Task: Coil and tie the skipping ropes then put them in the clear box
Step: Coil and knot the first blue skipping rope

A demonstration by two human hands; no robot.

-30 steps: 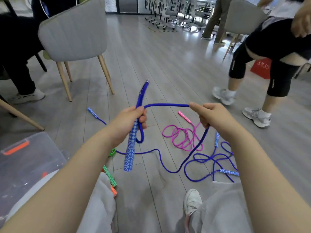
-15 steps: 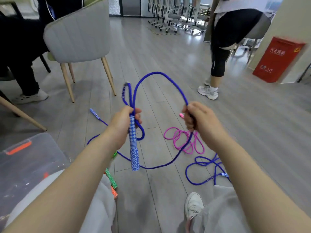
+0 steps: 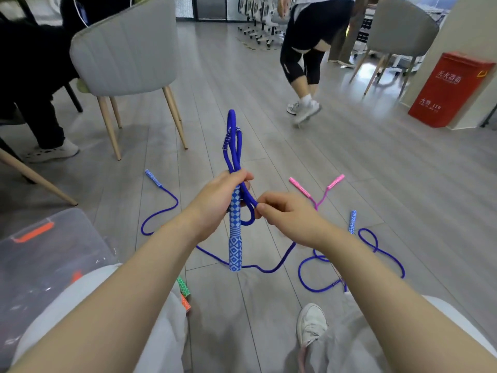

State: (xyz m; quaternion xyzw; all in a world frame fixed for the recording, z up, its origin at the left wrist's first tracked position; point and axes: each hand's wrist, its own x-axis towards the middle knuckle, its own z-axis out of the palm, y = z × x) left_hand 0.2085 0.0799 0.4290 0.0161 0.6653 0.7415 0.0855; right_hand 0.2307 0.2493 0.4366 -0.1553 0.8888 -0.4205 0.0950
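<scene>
where half a second ago the right hand (image 3: 285,215) was out to the side holding up a wide arch of blue skipping rope (image 3: 234,146), it has now come in beside the left hand (image 3: 217,201) and that arch has been folded into narrow loops standing up above the left fist. the left hand's fingers are curled round the patterned blue handle (image 3: 235,235), which hangs upright below the fist, and they also clamp the gathered loops against it. the right hand's fingers pinch a small bight of the same rope just beside the handle, thumb and forefinger closed on it. from there the rest of the rope trails down to the floor (image 3: 349,162) and runs left to its other handle (image 3: 153,177), so most of its length is not yet coiled. judged from this, another turn has just been added and coiling is at an early stage, with tying to follow. a second blue rope (image 3: 376,249) and a pink rope (image 3: 320,193) lie loose on the floor to the right, untouched, and green and orange handles (image 3: 184,292) show by the person's knee. the clear box (image 3: 40,265) sits on the floor at the lower left; its contents are too blurred to tell.
</scene>
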